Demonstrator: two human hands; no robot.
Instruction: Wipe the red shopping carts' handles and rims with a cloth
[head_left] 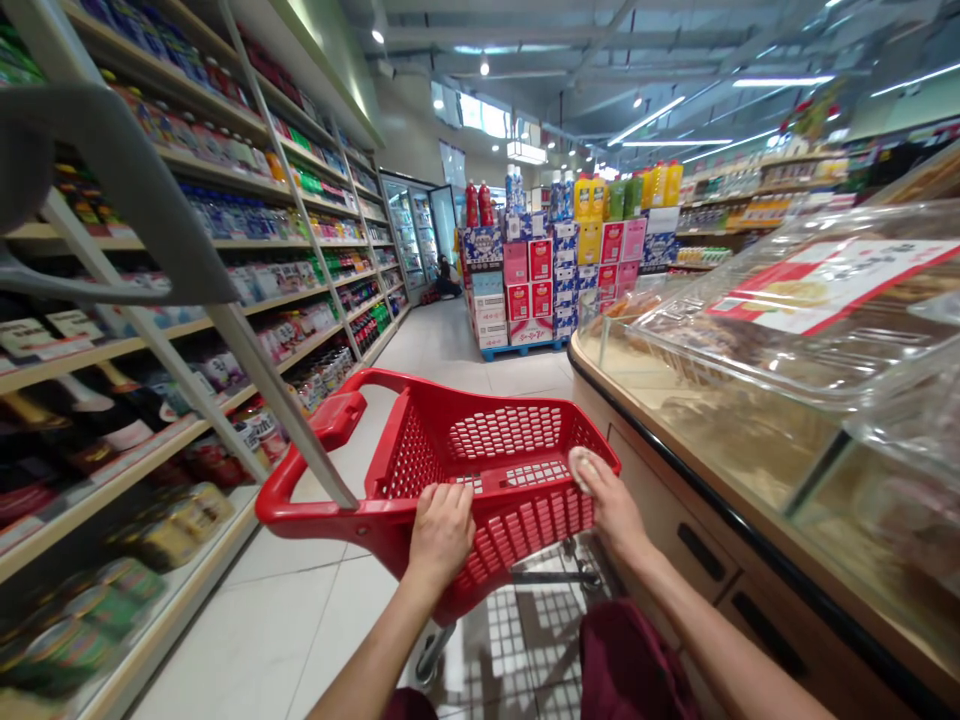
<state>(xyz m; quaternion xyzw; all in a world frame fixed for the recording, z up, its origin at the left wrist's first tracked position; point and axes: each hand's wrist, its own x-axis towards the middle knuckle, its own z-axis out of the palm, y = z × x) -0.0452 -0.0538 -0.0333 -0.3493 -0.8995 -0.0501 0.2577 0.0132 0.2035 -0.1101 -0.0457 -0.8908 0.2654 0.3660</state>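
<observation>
A red plastic shopping cart (495, 540) with slotted walls stands in the aisle in front of me, its handle bar (289, 485) at the left. My left hand (441, 535) is closed over the near rim, fingers hooked over the edge and the thumb side toward the right. My right hand (616, 512) pinches a small white wad, like a cloth or tissue (579, 464), against the rim at the cart's right corner. The basket's bottom shows through its open top, partly hidden by the near wall.
Drink shelves (300, 240) line the left side, with a grey metal pole and handle (112, 200) close by. At right is a wooden counter (667, 520) with clear plastic food packs (817, 300). Stacked boxes (540, 280) stand ahead; a person (448, 277) crouches near the fridges.
</observation>
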